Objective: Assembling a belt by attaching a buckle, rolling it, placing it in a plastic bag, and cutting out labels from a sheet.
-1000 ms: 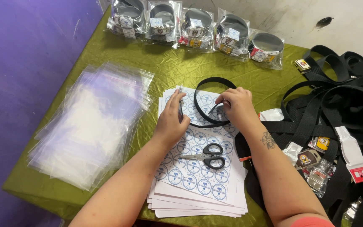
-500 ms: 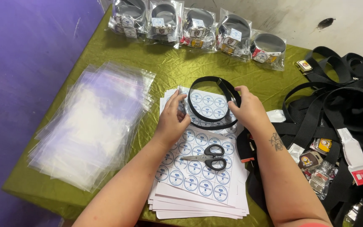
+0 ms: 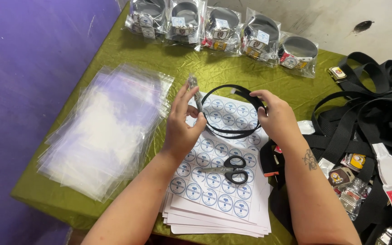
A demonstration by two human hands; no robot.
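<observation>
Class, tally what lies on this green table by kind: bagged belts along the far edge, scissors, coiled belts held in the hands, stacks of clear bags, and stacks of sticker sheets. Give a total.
Bagged belts: 5
Scissors: 1
Coiled belt held in left hand and right hand: 1
Stack of clear bags: 1
Stack of sticker sheets: 1
Total: 9
</observation>
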